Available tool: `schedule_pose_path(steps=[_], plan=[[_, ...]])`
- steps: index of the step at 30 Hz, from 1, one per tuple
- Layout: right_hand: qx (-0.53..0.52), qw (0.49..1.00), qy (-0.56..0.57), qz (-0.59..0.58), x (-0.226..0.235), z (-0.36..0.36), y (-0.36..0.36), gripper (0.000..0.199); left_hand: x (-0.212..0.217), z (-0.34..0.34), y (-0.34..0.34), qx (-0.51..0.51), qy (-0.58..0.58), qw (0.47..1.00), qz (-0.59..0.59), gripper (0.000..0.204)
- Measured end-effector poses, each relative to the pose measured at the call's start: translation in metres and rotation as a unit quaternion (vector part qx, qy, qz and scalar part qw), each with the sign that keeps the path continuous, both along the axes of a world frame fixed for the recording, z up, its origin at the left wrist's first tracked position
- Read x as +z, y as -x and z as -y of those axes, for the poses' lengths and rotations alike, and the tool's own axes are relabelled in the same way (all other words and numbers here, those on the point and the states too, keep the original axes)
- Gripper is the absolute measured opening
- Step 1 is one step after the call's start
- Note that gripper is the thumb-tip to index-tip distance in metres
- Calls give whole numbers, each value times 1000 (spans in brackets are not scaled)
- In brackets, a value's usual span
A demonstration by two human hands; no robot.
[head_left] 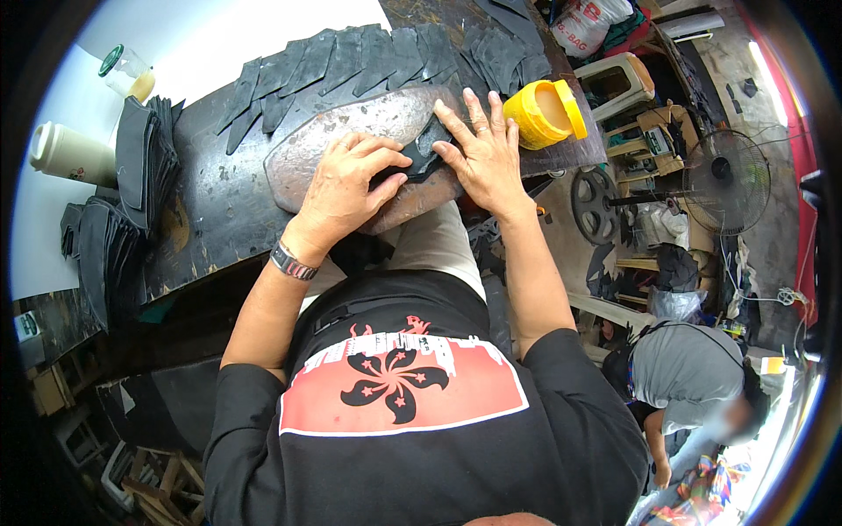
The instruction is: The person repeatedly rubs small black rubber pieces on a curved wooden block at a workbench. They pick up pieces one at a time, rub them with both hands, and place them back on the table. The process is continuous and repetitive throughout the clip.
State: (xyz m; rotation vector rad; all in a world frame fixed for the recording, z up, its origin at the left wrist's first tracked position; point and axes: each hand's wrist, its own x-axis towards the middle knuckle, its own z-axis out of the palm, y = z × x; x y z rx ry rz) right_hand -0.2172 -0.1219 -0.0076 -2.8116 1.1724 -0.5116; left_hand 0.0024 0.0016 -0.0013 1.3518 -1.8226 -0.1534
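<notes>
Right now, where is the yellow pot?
In the head view the yellow pot lies tipped on the dark worktable, right of the right hand, below the row of black pieces.

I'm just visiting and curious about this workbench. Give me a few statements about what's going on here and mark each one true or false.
1. Both hands press on a dark cut piece lying on a worn slab. True: the left hand and the right hand both rest on it.
2. The yellow tub stands by the left hand. False: it sits just beyond the right hand.
3. A row of dark cut pieces lies fanned out behind the slab. True.
4. The wristband is on the right wrist. False: it is on the left wrist.
5. The glass jar with a green lid is in the right hand. False: it stands far off, at the upper left.
</notes>
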Motion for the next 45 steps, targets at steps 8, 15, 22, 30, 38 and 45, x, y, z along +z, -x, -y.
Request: schedule_pose_path(steps=[8,15,22,30,38,45], plan=[[59,996,-65,-3,0,-21,4,54,-1,0,-1,-4,1,1000,-15,23],[47,998,-47,18,1,-42,0,55,-2,0,-1,-2,3,1000,-17,22],[80,997,-17,-4,-2,-54,-8,64,-1,-3,-1,22,-20,998,-58,40],[59,998,-37,6,-3,-62,-11,63,22,9,-30,-96,-134,982,-93,43],[26,999,-14,-12,-3,-73,-17,64,18,97,-44,-200,-65,971,116,26],[53,998,23,-10,-1,-81,-24,63,11,113,-45,-239,-95,959,114,22]])
